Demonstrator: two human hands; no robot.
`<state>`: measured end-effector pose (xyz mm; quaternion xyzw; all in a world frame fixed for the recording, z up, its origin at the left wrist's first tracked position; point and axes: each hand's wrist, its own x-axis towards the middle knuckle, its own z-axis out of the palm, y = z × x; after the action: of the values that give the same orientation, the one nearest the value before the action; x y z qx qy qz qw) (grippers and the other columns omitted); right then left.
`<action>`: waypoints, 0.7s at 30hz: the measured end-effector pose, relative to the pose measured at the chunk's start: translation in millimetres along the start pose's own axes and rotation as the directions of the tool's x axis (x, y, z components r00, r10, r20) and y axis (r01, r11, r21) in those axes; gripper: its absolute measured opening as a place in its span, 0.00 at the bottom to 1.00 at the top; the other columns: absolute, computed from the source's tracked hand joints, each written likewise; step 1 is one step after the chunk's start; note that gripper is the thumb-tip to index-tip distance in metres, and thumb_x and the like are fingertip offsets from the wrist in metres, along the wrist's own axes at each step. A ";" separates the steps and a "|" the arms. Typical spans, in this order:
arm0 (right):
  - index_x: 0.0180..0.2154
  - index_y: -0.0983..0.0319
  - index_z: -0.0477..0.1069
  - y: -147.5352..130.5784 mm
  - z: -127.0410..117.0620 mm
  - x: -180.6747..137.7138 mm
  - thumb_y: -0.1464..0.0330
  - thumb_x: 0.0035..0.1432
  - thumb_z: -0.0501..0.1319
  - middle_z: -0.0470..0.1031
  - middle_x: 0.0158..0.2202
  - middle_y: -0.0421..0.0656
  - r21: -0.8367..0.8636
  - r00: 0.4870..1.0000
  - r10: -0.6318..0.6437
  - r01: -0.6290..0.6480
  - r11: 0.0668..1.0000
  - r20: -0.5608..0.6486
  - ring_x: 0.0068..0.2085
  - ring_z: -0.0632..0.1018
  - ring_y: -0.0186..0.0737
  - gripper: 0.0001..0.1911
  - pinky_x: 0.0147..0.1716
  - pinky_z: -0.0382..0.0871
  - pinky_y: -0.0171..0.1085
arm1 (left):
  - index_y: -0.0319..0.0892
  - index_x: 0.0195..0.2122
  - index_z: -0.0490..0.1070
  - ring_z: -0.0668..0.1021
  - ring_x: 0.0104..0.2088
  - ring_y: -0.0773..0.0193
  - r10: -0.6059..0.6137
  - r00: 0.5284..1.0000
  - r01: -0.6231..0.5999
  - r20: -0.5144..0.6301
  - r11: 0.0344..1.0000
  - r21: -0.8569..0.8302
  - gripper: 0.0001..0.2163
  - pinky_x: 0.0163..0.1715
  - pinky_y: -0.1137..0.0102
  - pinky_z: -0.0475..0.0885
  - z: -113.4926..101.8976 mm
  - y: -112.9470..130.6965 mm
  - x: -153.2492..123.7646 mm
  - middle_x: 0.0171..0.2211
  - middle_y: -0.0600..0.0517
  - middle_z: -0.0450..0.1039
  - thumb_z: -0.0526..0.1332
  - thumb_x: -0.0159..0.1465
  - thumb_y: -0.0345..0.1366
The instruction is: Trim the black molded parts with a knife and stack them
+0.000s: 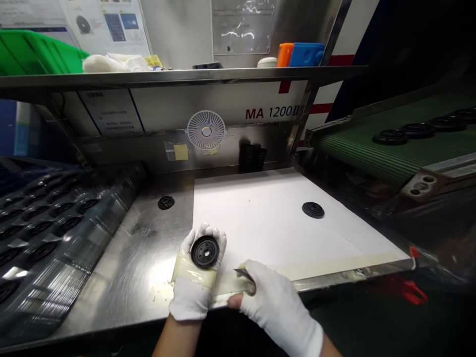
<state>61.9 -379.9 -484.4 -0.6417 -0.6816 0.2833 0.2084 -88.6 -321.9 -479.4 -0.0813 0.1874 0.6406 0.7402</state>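
My left hand point(195, 277), in a white glove, holds a black ribbed rubber disc point(204, 251) with several small holes against its palm. A translucent yellowish tape strip point(232, 281) wraps across that glove and runs towards my right hand point(277, 305). The right glove leaves the thumb tip bare, and those fingers pinch the strip's end, where a small grey sliver point(242, 272) shows. Both hands rest over the front edge of a white sheet point(256, 223). Another black disc point(313, 209) lies on the sheet, and a third point(165, 202) sits on the steel bench.
A plastic tray point(48, 223) of black discs fills the left side. A green conveyor belt point(372, 148) carries more discs at the right. A steel shelf point(167, 77) runs overhead, holding a green bin point(37, 54), and a small desk fan point(206, 130) stands behind the bench.
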 end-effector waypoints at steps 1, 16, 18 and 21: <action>0.44 0.54 0.68 7.1 -3.0 -0.7 0.62 0.48 0.63 0.75 0.37 0.39 -0.029 1.000 -0.011 0.010 1.000 -0.025 0.37 0.75 0.43 0.18 0.36 0.65 0.40 | 0.35 0.41 0.70 0.77 0.40 0.60 -0.031 0.999 0.031 -0.014 0.999 -0.027 0.08 0.47 0.55 0.73 -0.5 1.5 -0.4 0.37 0.47 0.75 0.56 0.62 0.29; 0.25 0.58 0.61 -3.8 0.4 -4.9 0.56 0.63 0.44 0.70 0.24 0.39 0.078 0.967 -0.235 0.242 0.967 -0.099 0.27 0.72 0.35 0.19 0.26 0.61 0.33 | 0.38 0.34 0.73 0.76 0.34 0.65 0.104 0.992 -0.116 0.076 0.976 0.186 0.04 0.42 0.66 0.75 13.0 -13.4 -23.9 0.31 0.52 0.71 0.62 0.56 0.29; 0.26 0.58 0.64 -5.6 6.6 -4.5 0.57 0.62 0.46 0.71 0.25 0.39 0.037 0.965 -0.255 0.257 0.966 -0.063 0.27 0.71 0.35 0.18 0.26 0.61 0.33 | 0.39 0.33 0.73 0.76 0.32 0.65 0.107 0.993 -0.113 0.041 0.977 0.182 0.04 0.40 0.66 0.75 15.0 -14.0 -25.4 0.29 0.52 0.70 0.63 0.56 0.31; 0.26 0.59 0.66 -7.0 6.6 -8.5 0.56 0.61 0.48 0.72 0.24 0.39 0.131 0.951 -0.302 0.291 0.948 0.072 0.26 0.71 0.35 0.18 0.24 0.60 0.32 | 0.38 0.32 0.73 0.76 0.31 0.66 0.110 0.993 -0.102 -0.050 0.985 0.140 0.03 0.39 0.66 0.76 20.2 -12.2 -25.5 0.28 0.52 0.71 0.61 0.57 0.29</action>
<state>53.1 -389.3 -484.1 -0.5049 -0.7610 0.3175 0.2552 -75.9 -340.0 -452.6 -0.0386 0.2565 0.6620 0.7031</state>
